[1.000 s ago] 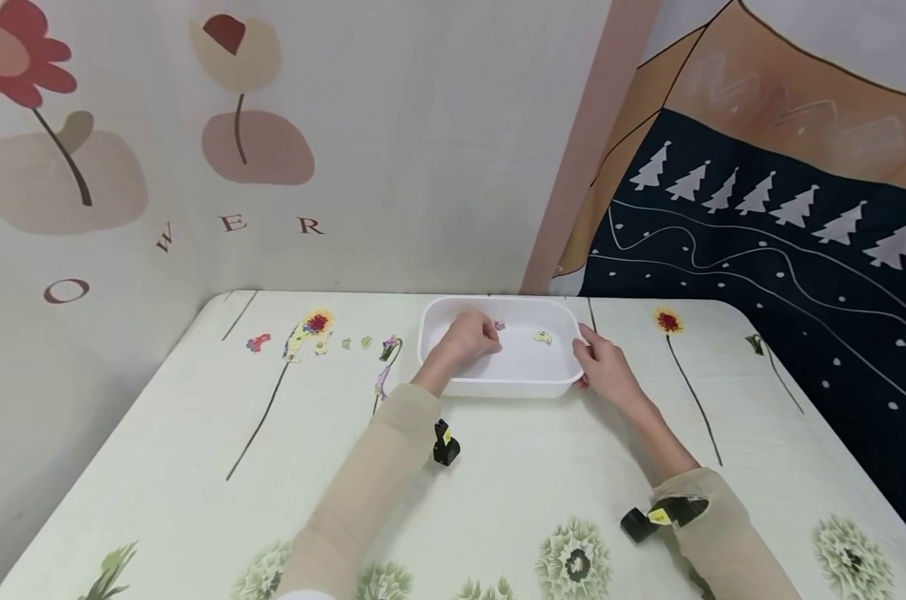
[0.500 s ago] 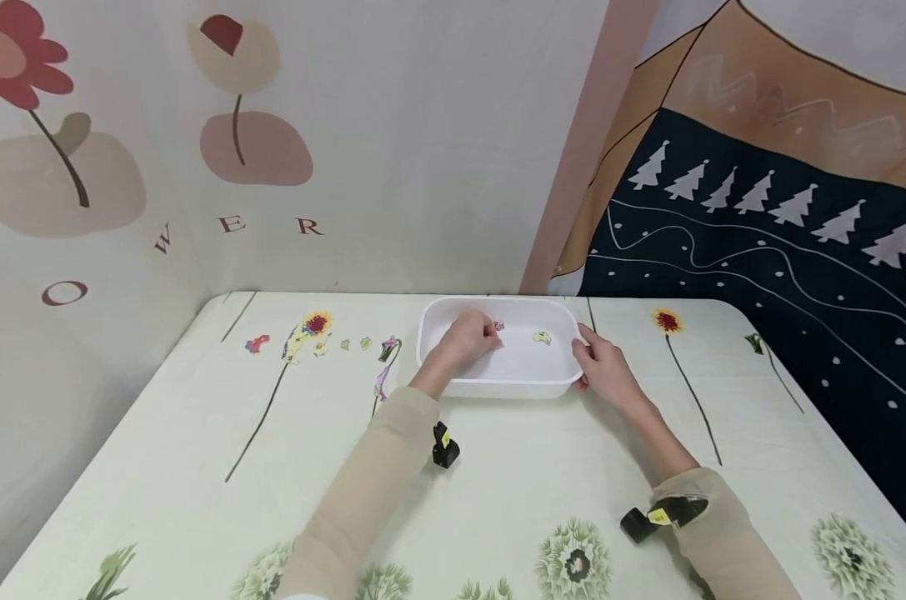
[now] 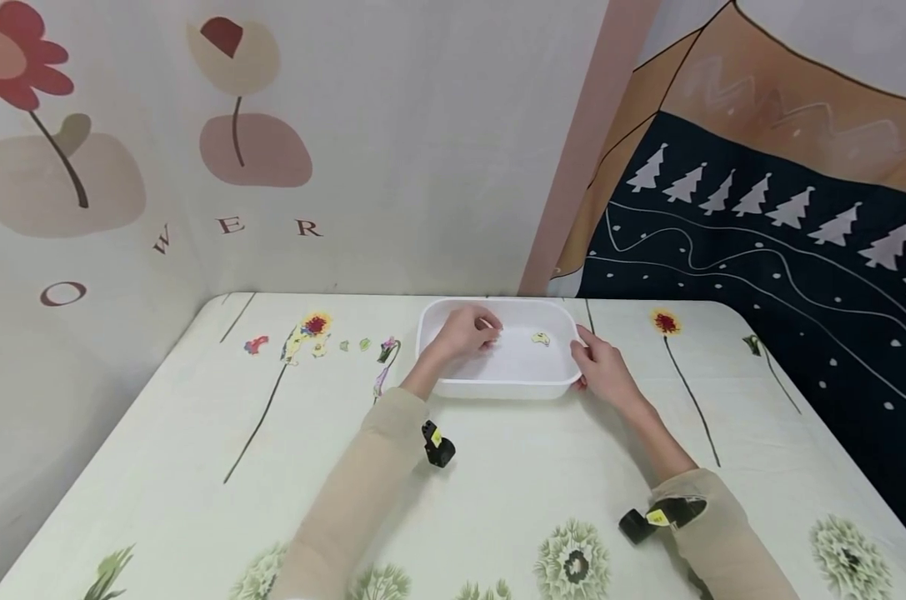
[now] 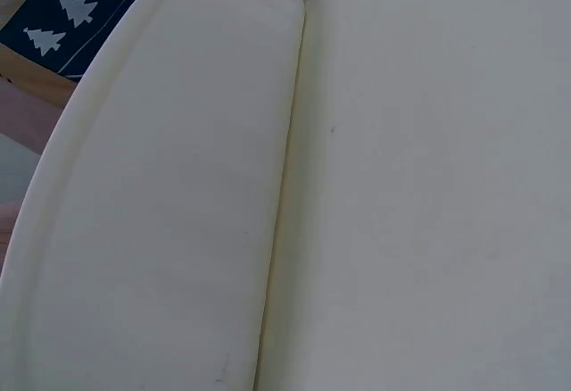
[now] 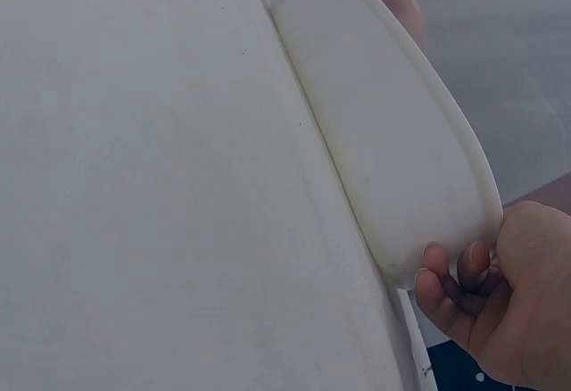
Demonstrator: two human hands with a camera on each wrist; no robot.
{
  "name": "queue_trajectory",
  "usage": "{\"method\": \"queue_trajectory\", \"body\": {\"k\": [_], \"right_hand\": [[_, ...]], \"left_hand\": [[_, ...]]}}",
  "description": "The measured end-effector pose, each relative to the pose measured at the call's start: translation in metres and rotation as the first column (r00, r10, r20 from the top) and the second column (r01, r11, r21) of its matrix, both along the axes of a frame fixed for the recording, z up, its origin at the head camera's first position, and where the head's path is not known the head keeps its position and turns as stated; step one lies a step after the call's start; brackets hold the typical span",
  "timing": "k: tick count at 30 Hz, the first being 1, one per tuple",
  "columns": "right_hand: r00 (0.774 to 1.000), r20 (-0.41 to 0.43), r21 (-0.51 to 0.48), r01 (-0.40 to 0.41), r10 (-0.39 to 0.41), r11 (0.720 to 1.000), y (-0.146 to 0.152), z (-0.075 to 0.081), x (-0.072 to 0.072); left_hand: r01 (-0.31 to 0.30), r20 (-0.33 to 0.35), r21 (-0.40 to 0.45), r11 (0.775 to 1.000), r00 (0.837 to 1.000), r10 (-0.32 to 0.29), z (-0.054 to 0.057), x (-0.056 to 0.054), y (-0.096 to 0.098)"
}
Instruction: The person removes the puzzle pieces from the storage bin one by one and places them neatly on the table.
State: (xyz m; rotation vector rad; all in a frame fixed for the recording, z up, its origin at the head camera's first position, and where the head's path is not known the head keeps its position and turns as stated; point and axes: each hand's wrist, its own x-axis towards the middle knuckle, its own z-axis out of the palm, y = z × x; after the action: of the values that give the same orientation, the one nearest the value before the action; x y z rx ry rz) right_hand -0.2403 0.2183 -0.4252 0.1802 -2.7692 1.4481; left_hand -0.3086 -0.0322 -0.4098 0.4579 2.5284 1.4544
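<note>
Prob. picking step: R hand (image 3: 605, 367) grips tray (image 3: 505, 389); L hand (image 3: 464, 331) inside, grasp unclear from here; next needs tray steady.

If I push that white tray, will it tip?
Probably not: the white tray looks low and wide on the table. It seems stiff, not bending where the right hand holds it. It looks smooth, so might slide.

Dark red capital letters O (image 3: 63, 293), W (image 3: 162, 239), E (image 3: 231, 225) and R (image 3: 307, 227) stand at middle left of the frame on a pale grey, flower-printed wall cloth (image 3: 407, 167). Small yellow labels (image 3: 658, 517) on black wrist cameras (image 3: 635, 527), lower centre and lower right: illegible.
</note>
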Motion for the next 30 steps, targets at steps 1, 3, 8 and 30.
{"method": "queue_trajectory", "body": {"k": [1,3,8,30], "right_hand": [[1.000,0.000,-0.001,0.001,-0.001,1.000,0.000,0.000,0.000],[1.000,0.001,0.002,0.003,-0.003,1.000,0.000,0.000,0.001],[1.000,0.006,0.005,0.007,-0.007,1.000,0.001,0.001,0.001],[1.000,-0.003,-0.005,0.003,-0.003,1.000,0.000,-0.001,0.001]], "left_hand": [[0.004,-0.007,-0.002,1.000,1.000,-0.004,0.001,0.001,-0.001],[0.010,-0.025,-0.001,1.000,1.000,-0.010,0.003,0.002,-0.003],[-0.001,-0.038,0.021,1.000,0.999,0.002,0.007,0.006,-0.009],[-0.020,-0.157,0.243,0.970,0.986,0.060,0.036,0.040,-0.058]]}}
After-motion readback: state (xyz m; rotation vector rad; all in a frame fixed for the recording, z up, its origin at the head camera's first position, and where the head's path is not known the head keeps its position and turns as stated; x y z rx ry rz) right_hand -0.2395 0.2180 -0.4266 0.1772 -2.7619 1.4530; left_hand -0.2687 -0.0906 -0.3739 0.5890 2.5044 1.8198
